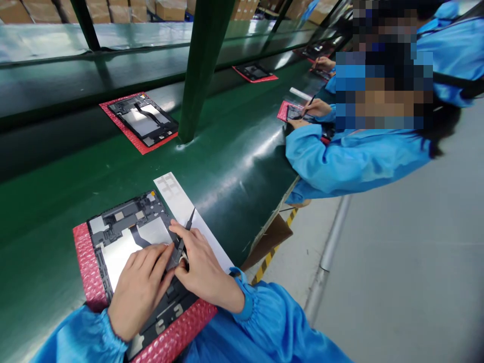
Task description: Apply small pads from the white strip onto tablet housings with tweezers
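Observation:
An opened tablet lies tilted across the near bench, its inner side up, on a sheet of red bubble wrap. My left hand rests on the tablet's lower half, fingers bent and pressed together near its middle; whatever sits under the fingertips is hidden. In my right hand a pair of dark tweezers is gripped, one pointed end sticking out above the fingers. The right fingers touch the tablet's right part, close to the left fingertips. A white paper strip with pale grey pieces lies along the tablet's right side.
Beyond a green post, more opened tablets lie on red wrap on the green bench. A co-worker in a blue sleeve works at the right. An open cardboard box stands below the bench edge.

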Demonstrator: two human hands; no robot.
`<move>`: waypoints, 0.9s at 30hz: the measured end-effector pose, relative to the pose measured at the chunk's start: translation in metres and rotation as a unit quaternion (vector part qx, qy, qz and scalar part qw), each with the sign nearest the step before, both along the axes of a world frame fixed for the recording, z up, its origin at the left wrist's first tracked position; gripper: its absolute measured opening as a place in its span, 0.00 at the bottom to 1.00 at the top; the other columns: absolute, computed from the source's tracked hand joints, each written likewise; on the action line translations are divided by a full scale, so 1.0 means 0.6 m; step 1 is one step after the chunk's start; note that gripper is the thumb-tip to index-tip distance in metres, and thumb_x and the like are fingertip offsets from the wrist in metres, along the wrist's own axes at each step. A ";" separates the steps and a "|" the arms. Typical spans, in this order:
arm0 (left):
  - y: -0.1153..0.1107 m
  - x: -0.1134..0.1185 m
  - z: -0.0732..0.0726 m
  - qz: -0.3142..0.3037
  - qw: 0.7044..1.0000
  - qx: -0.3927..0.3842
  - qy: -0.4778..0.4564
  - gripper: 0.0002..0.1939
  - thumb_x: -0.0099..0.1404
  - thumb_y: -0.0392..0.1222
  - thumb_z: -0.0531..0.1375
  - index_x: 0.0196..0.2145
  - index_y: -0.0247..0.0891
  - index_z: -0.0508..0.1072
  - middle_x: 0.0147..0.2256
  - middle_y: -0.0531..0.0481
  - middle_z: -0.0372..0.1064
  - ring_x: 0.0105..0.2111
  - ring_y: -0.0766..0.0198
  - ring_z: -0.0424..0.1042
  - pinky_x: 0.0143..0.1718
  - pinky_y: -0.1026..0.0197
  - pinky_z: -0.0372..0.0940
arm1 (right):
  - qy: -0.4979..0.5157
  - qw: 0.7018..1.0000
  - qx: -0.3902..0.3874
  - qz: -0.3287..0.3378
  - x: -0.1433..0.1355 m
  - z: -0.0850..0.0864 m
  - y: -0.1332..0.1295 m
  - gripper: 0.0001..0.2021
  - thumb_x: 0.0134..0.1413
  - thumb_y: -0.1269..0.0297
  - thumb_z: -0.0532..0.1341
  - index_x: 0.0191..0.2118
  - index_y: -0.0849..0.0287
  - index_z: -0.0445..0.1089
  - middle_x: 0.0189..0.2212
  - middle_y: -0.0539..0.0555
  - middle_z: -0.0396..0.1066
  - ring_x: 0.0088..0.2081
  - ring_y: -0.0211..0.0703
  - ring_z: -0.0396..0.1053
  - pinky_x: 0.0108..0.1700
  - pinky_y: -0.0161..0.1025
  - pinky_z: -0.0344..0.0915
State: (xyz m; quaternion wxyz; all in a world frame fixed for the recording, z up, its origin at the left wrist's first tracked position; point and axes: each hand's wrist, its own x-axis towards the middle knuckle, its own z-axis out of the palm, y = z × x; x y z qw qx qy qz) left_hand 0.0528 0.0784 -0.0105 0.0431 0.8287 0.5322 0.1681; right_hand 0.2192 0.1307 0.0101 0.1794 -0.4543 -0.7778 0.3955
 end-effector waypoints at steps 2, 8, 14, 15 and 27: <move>0.001 -0.001 0.000 0.000 1.000 -0.007 -0.008 0.19 0.68 0.43 0.54 0.54 0.33 0.66 0.45 0.42 0.69 0.44 0.55 0.66 0.43 0.54 0.61 | 0.014 1.000 0.005 -0.013 0.001 -0.007 0.002 0.40 0.38 0.83 0.54 0.61 0.55 0.54 0.61 0.56 0.60 0.54 0.51 0.61 0.58 0.52 0.61; -0.001 -0.007 0.005 -0.036 0.999 -0.005 0.006 0.14 0.67 0.36 0.54 0.48 0.47 0.72 0.50 0.46 0.67 0.48 0.54 0.66 0.44 0.53 0.62 | 0.117 0.987 0.038 -0.106 0.045 -0.014 -0.009 0.27 0.53 0.76 0.57 0.59 0.52 0.58 0.53 0.55 0.68 0.52 0.49 0.67 0.55 0.49 0.64; 0.000 -0.010 0.010 -0.005 0.998 -0.001 0.069 0.19 0.65 0.37 0.57 0.52 0.55 0.70 0.52 0.44 0.65 0.49 0.52 0.66 0.44 0.50 0.64 | 0.086 0.991 0.064 -0.074 0.067 -0.025 -0.036 0.22 0.52 0.76 0.57 0.54 0.53 0.63 0.48 0.55 0.71 0.49 0.51 0.68 0.53 0.50 0.65; 0.001 -0.008 0.010 -0.002 0.998 0.000 0.067 0.19 0.65 0.37 0.57 0.52 0.55 0.70 0.52 0.44 0.65 0.48 0.52 0.66 0.44 0.50 0.64 | 0.083 0.992 0.066 -0.064 0.066 -0.027 -0.037 0.23 0.51 0.76 0.58 0.53 0.54 0.64 0.47 0.55 0.72 0.48 0.51 0.69 0.52 0.50 0.66; -0.136 -0.127 0.005 0.347 0.920 -0.084 -0.163 0.24 0.68 0.53 0.49 0.60 0.47 0.58 0.52 0.41 0.68 0.46 0.53 0.73 0.38 0.53 0.72 | 0.090 0.990 0.097 -0.055 0.070 -0.045 -0.031 0.18 0.52 0.74 0.59 0.49 0.53 0.65 0.44 0.55 0.73 0.46 0.52 0.70 0.49 0.50 0.68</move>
